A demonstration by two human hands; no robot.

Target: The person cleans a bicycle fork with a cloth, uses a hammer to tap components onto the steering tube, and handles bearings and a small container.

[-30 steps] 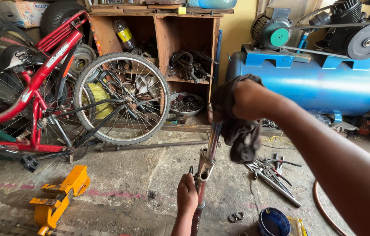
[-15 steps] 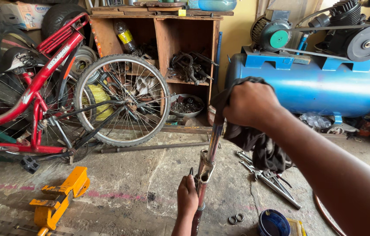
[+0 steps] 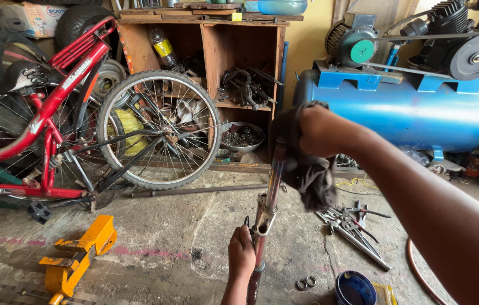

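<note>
**Item: metal tube assy, held two-handed over workshop floor**

- Metal tube [image 3: 266, 210]: long axis near upright, leaning slightly right toward the top. It stands centre-frame over the concrete floor [image 3: 183, 237], nearer the front edge than the back shelves.
- My left hand [image 3: 241, 255]: closed round the lower part of the tube, just below the joint; it's the nearer of the two to me.
- My right hand [image 3: 314, 131]: closed on the tube's top end through a dark rag [image 3: 309, 175] that hangs down beside the shaft. Fingers hidden by cloth, so can't tell how tight.
- Relation: hands stacked along one axis, right directly above left, tube running between them.
- Surrounds: red bicycle [image 3: 53, 107] w/ rear wheel [image 3: 159, 130] at left; yellow vise [image 3: 76, 255] front-left; loose tools [image 3: 348, 221] on the floor right of the tube; blue compressor tank [image 3: 403, 113] back-right; wooden shelf [image 3: 205, 68] behind.
</note>
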